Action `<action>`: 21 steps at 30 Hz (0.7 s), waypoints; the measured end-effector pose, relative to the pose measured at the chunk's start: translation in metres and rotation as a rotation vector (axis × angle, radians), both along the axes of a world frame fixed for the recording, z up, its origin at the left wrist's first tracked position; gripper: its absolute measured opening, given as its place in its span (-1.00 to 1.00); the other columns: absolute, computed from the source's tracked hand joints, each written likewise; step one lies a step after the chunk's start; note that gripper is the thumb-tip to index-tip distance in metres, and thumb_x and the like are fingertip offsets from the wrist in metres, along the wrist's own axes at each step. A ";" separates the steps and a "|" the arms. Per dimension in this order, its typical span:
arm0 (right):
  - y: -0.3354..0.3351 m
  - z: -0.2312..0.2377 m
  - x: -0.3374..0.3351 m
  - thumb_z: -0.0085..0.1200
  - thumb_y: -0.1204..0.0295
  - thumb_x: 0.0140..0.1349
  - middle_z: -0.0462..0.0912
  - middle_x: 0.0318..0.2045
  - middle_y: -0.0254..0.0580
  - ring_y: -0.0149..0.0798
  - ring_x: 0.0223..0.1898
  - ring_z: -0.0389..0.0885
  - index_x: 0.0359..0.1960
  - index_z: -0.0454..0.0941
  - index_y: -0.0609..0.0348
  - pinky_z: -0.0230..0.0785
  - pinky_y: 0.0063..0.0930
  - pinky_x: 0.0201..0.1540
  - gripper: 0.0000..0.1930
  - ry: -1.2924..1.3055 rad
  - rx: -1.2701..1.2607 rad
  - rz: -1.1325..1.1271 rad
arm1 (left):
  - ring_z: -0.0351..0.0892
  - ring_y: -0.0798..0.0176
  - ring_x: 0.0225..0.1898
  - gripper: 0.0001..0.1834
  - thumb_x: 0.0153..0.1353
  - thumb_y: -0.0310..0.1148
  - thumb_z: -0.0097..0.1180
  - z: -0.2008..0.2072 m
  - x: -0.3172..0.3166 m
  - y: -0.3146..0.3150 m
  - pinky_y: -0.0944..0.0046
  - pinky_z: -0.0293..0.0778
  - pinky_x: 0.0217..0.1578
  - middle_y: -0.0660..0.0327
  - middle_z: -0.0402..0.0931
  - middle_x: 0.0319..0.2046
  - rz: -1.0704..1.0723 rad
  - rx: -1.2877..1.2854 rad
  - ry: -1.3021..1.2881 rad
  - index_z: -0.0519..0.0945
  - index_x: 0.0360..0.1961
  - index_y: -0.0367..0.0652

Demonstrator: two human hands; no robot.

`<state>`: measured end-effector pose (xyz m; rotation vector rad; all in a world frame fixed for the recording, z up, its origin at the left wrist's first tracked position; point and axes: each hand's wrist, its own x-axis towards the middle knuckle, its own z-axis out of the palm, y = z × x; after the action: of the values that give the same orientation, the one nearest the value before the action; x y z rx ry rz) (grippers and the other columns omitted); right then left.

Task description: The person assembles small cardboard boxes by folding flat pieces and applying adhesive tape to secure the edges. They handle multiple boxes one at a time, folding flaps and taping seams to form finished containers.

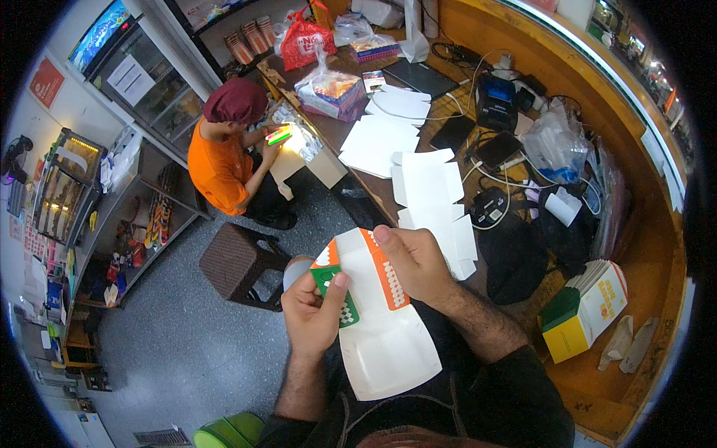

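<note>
Since its flaps (391, 284) would likely spring apart, the carton (388, 358) is pinched at opposite sides by the left hand (314, 315) and the right hand (420, 267).

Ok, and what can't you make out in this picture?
All in the head view:
White carton: underside, turned away from the camera.
Right hand: most fingers, behind the carton.
Red bag: contents, hidden by its own sides.
Green object: cut off by the lower edge.
Glowing item by the co-worker: too small and glary to identify.
</note>
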<state>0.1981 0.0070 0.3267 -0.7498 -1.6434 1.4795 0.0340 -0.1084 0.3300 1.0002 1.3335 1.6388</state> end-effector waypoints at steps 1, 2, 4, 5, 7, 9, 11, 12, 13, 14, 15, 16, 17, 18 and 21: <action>0.000 0.002 0.001 -0.08 0.06 0.71 0.65 -0.60 -0.27 -0.52 -0.54 0.61 -0.37 0.67 0.34 0.43 -0.50 -0.50 -0.40 -0.015 0.008 0.022 | 0.59 0.57 -0.32 -0.77 0.52 -0.42 0.28 -0.001 0.001 0.000 0.50 0.48 -0.29 0.30 0.74 -0.27 0.018 -0.001 -0.010 0.72 0.00 -0.43; -0.001 0.004 0.003 -0.09 0.07 0.72 0.66 -0.59 -0.29 -0.53 -0.53 0.62 -0.38 0.66 0.33 0.44 -0.53 -0.49 -0.41 -0.030 0.016 0.042 | 0.58 0.57 -0.33 -0.77 0.52 -0.41 0.29 -0.003 0.002 0.001 0.50 0.46 -0.30 0.31 0.74 -0.28 0.047 0.009 -0.002 0.73 -0.03 -0.42; 0.000 0.005 0.004 -0.09 0.09 0.72 0.66 -0.58 -0.31 -0.54 -0.54 0.63 -0.39 0.65 0.31 0.44 -0.57 -0.49 -0.42 -0.035 0.034 0.059 | 0.55 0.58 -0.36 -0.78 0.52 -0.40 0.30 -0.008 0.005 0.003 0.50 0.42 -0.33 0.33 0.72 -0.31 0.103 0.029 0.012 0.75 -0.08 -0.42; 0.000 0.005 0.003 -0.08 0.10 0.71 0.66 -0.59 -0.30 -0.54 -0.54 0.62 -0.39 0.65 0.32 0.44 -0.57 -0.50 -0.43 -0.028 0.044 0.053 | 0.54 0.58 -0.37 -0.78 0.51 -0.39 0.30 -0.009 0.006 0.003 0.50 0.42 -0.33 0.34 0.72 -0.33 0.113 0.026 0.010 0.75 -0.10 -0.41; 0.001 0.003 0.004 -0.05 0.12 0.71 0.66 -0.61 -0.30 -0.54 -0.56 0.61 -0.40 0.66 0.32 0.42 -0.57 -0.51 -0.44 -0.045 0.057 0.042 | 0.53 0.58 -0.38 -0.78 0.51 -0.39 0.30 -0.011 0.008 0.003 0.50 0.41 -0.34 0.35 0.70 -0.35 0.134 0.021 0.006 0.76 -0.14 -0.40; 0.006 -0.003 0.006 -0.03 0.14 0.70 0.65 -0.62 -0.30 -0.55 -0.58 0.59 -0.41 0.67 0.32 0.40 -0.56 -0.53 -0.45 -0.091 0.062 0.033 | 0.51 0.59 -0.39 -0.76 0.51 -0.36 0.31 -0.009 0.009 0.006 0.49 0.39 -0.35 0.37 0.69 -0.37 0.111 0.009 -0.014 0.76 -0.18 -0.39; 0.006 0.002 0.005 -0.02 0.14 0.69 0.66 -0.62 -0.30 -0.54 -0.58 0.59 -0.40 0.68 0.32 0.39 -0.56 -0.53 -0.46 -0.080 0.108 0.015 | 0.50 0.59 -0.40 -0.74 0.52 -0.34 0.31 -0.010 0.008 0.008 0.49 0.38 -0.36 0.39 0.67 -0.40 0.099 0.028 -0.013 0.76 -0.20 -0.38; 0.007 0.004 0.005 -0.01 0.14 0.69 0.66 -0.61 -0.29 -0.54 -0.58 0.59 -0.40 0.69 0.32 0.38 -0.56 -0.54 -0.46 -0.074 0.131 0.007 | 0.50 0.59 -0.40 -0.74 0.52 -0.32 0.31 -0.012 0.007 0.008 0.49 0.38 -0.36 0.40 0.66 -0.41 0.097 0.053 -0.002 0.76 -0.21 -0.37; 0.008 0.002 0.005 0.01 0.13 0.68 0.67 -0.61 -0.29 -0.54 -0.58 0.60 -0.40 0.69 0.32 0.39 -0.56 -0.53 -0.47 -0.102 0.143 0.047 | 0.50 0.59 -0.41 -0.73 0.52 -0.31 0.31 -0.014 0.004 0.008 0.49 0.37 -0.36 0.41 0.66 -0.42 0.097 0.078 0.008 0.76 -0.22 -0.37; 0.010 -0.001 0.006 0.04 0.13 0.67 0.67 -0.61 -0.29 -0.54 -0.57 0.61 -0.40 0.69 0.31 0.39 -0.56 -0.53 -0.47 -0.129 0.153 0.085 | 0.50 0.59 -0.40 -0.73 0.53 -0.30 0.31 -0.016 0.001 0.008 0.50 0.38 -0.35 0.41 0.66 -0.40 0.096 0.054 0.034 0.76 -0.18 -0.36; 0.010 -0.002 0.006 0.06 0.13 0.66 0.68 -0.61 -0.29 -0.53 -0.57 0.61 -0.41 0.70 0.31 0.39 -0.57 -0.53 -0.48 -0.155 0.163 0.124 | 0.50 0.59 -0.38 -0.72 0.53 -0.29 0.31 -0.018 -0.003 0.007 0.50 0.39 -0.34 0.41 0.66 -0.38 0.096 0.029 0.060 0.76 -0.15 -0.36; 0.010 -0.002 0.006 0.08 0.13 0.64 0.68 -0.61 -0.29 -0.52 -0.57 0.62 -0.41 0.70 0.30 0.39 -0.55 -0.53 -0.49 -0.150 0.139 0.127 | 0.49 0.59 -0.37 -0.72 0.53 -0.28 0.31 -0.020 -0.006 0.006 0.50 0.39 -0.33 0.42 0.66 -0.37 0.095 0.005 0.086 0.76 -0.12 -0.36; 0.008 0.000 0.005 0.11 0.13 0.63 0.68 -0.61 -0.29 -0.51 -0.57 0.62 -0.42 0.70 0.29 0.40 -0.54 -0.53 -0.50 -0.146 0.118 0.131 | 0.53 0.57 -0.35 -0.73 0.52 -0.29 0.32 -0.021 -0.009 0.005 0.50 0.42 -0.31 0.39 0.68 -0.35 0.096 0.001 0.114 0.76 -0.11 -0.36; 0.007 0.002 0.005 0.13 0.13 0.61 0.68 -0.61 -0.29 -0.50 -0.57 0.62 -0.42 0.71 0.28 0.40 -0.53 -0.53 -0.51 -0.141 0.097 0.133 | 0.57 0.54 -0.33 -0.74 0.51 -0.29 0.33 -0.022 -0.011 0.005 0.49 0.44 -0.29 0.36 0.70 -0.34 0.095 -0.004 0.142 0.76 -0.10 -0.35; 0.009 -0.001 0.004 0.09 0.03 0.62 0.52 -0.71 -0.18 -0.42 -0.63 0.51 -0.49 0.65 0.26 0.36 -0.29 -0.52 -0.42 -0.213 0.193 0.123 | 0.68 0.44 -0.26 -0.79 0.44 -0.35 0.39 0.000 0.004 0.015 0.45 0.51 -0.24 0.26 0.76 -0.34 0.161 0.052 0.117 0.78 -0.14 -0.32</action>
<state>0.2026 0.0155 0.3257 -0.7288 -1.9925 1.3365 0.0377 -0.0932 0.3304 1.0562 1.4894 1.7651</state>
